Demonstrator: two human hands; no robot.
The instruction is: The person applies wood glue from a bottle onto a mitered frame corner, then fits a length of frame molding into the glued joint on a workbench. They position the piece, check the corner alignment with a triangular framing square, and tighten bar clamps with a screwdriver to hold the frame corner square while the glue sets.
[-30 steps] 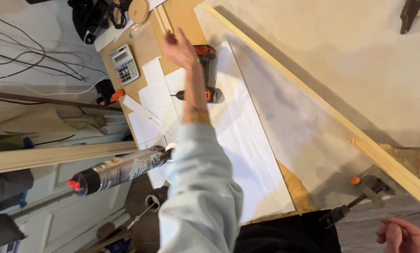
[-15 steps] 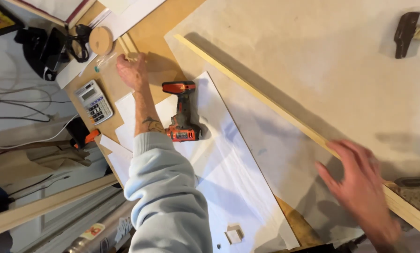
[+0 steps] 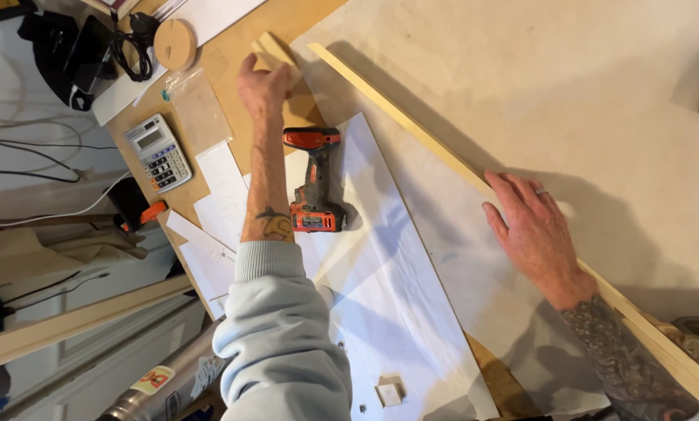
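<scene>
- A long pale wooden strip [image 3: 412, 129] runs diagonally from the upper middle of the frame to the lower right, lying on a light board [image 3: 521, 86].
- The right hand [image 3: 533, 226] lies flat on the strip right of centre, fingers spread wide, gripping nothing.
- The left hand [image 3: 262, 86], upper middle, closes its fingers on small wooden pieces [image 3: 275, 51].
- An orange cordless drill [image 3: 314, 183] lies just right of the left forearm, on white paper sheets [image 3: 396, 296].
- A calculator [image 3: 157, 152] sits at left.
</scene>
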